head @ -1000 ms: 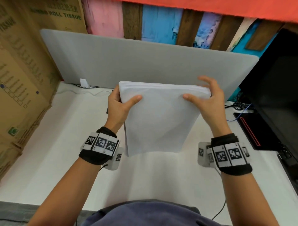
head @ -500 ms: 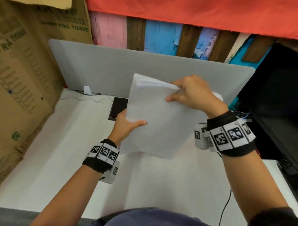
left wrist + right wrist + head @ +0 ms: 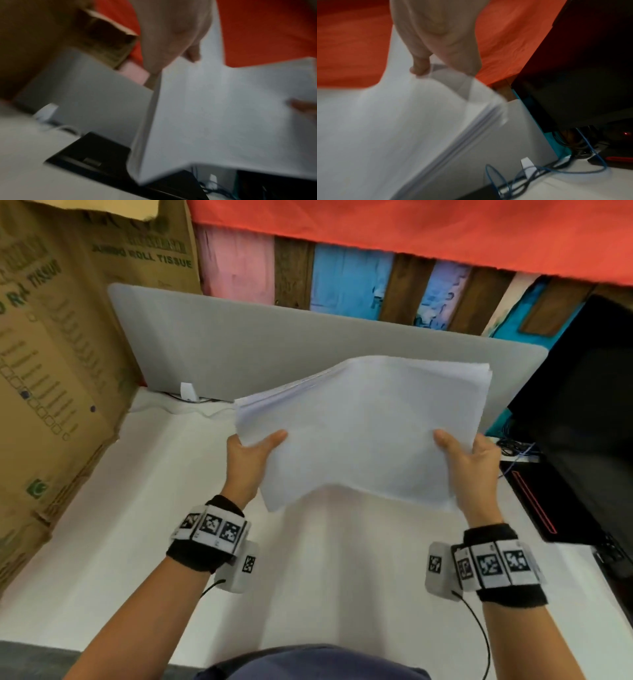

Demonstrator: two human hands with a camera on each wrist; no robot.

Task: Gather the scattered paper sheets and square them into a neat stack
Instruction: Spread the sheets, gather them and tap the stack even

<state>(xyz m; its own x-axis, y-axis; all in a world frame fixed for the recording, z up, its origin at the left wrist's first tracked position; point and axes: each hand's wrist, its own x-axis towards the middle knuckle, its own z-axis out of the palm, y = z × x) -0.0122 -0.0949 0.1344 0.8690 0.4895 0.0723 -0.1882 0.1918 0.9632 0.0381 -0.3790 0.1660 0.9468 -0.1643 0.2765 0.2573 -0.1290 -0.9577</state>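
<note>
A thick stack of white paper sheets [image 3: 359, 433] hangs in the air above the white table [image 3: 137, 542], lying wide and tilted, its upper edge slightly fanned. My left hand [image 3: 251, 455] grips its left edge, thumb on the near face. My right hand [image 3: 469, 460] grips its right edge the same way. In the left wrist view the stack [image 3: 223, 115] shows from beneath, with my left hand [image 3: 171, 40] at its upper corner. The right wrist view shows my right hand [image 3: 436, 40] at the edge of the stack [image 3: 385, 128], the sheet edges layered.
A grey partition [image 3: 274, 350] stands behind the table. Cardboard boxes [image 3: 51, 371] wall the left side. A black monitor [image 3: 582, 422] and its stand are at the right, with blue cables [image 3: 539, 169] beside it. A black flat device [image 3: 89, 155] lies under the stack.
The stack was turned from upright to lying wide. My right hand left the top edge and now grips the right side; my left hand holds the left edge.
</note>
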